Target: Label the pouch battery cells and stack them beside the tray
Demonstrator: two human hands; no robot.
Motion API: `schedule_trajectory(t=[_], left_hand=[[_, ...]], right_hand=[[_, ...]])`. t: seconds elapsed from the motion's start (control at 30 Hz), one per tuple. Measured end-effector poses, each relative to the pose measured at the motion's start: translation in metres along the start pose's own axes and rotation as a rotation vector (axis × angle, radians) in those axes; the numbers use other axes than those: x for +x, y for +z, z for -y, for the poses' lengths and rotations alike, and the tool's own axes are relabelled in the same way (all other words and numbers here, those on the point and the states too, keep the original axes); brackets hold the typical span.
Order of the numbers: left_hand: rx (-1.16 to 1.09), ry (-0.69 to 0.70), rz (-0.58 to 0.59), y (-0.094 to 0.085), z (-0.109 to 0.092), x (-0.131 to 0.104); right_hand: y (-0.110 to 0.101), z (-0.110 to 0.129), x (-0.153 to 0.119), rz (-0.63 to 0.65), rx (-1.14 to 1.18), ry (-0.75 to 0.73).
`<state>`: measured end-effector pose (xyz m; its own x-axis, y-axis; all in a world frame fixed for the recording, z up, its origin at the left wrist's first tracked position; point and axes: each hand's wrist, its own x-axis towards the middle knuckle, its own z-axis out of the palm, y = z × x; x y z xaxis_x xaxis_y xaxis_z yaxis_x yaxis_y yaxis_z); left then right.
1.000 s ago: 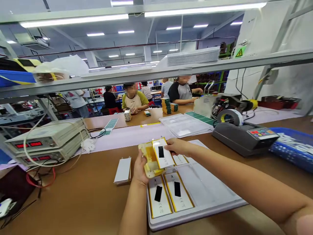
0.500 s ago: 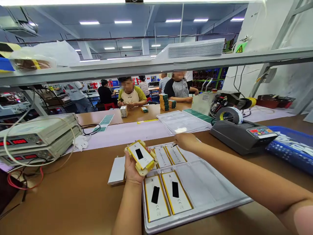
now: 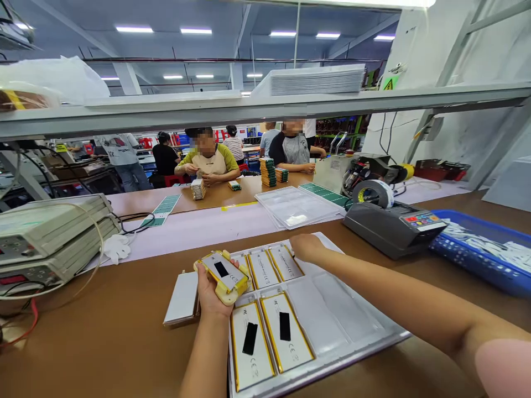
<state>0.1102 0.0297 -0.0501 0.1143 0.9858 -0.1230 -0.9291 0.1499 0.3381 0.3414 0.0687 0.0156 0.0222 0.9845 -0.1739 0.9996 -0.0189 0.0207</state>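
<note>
My left hand [image 3: 214, 298] is wrapped round a cream-coloured holder [image 3: 226, 294] with a flat pouch battery [image 3: 222, 269] on it. This battery is white with yellow tape edges and a black strip across its face. My right hand [image 3: 306, 247] is closed, fingers pointing down, at the upper right corner of another pouch battery [image 3: 287, 263] in the white plastic tray [image 3: 332, 309]. Whatever its fingertips hold is hidden. Nearer to me in the tray lie two batteries with black strips, one on the left [image 3: 253, 348] and one beside it [image 3: 287, 331].
Left of the tray lies a stack of white sheets [image 3: 182, 297]. A tape dispenser [image 3: 392, 226] and a blue basket [image 3: 481, 260] of white pieces stand right. Stacked instruments [image 3: 53, 237] are at left, clear trays [image 3: 296, 207] behind. People sit across the bench.
The view has turned slightly right, so things sit further left. My right hand has come down a little towards the battery's corner. My left hand still holds the battery and holder, now tilted flatter.
</note>
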Motion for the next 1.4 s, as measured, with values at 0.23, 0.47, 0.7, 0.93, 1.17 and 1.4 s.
schedule_trajectory(t=[0.23,0.47,0.7,0.93,1.17,1.4], left_hand=[[0.005,-0.034,-0.029,0.000,-0.003,0.001],[0.016,-0.088,0.015,0.002,-0.003,-0.008],[0.049,-0.027,0.084,0.003,-0.001,-0.014],[0.011,-0.043,0.230,-0.002,-0.006,-0.014],[0.011,0.015,0.183,-0.007,-0.015,-0.007],[0.203,0.151,-0.001,0.014,-0.031,-0.020]], right_hand=[[0.007,-0.003,0.007,0.177,0.390,0.046],[-0.035,0.038,-0.001,0.190,0.673,-0.110],[-0.036,0.129,-0.020,0.257,0.605,-0.472],[-0.033,0.082,-0.041,-0.194,0.194,-0.363],[0.033,-0.024,-0.025,-0.132,0.234,-0.134],[0.055,-0.037,-0.016,-0.198,0.319,-0.187]])
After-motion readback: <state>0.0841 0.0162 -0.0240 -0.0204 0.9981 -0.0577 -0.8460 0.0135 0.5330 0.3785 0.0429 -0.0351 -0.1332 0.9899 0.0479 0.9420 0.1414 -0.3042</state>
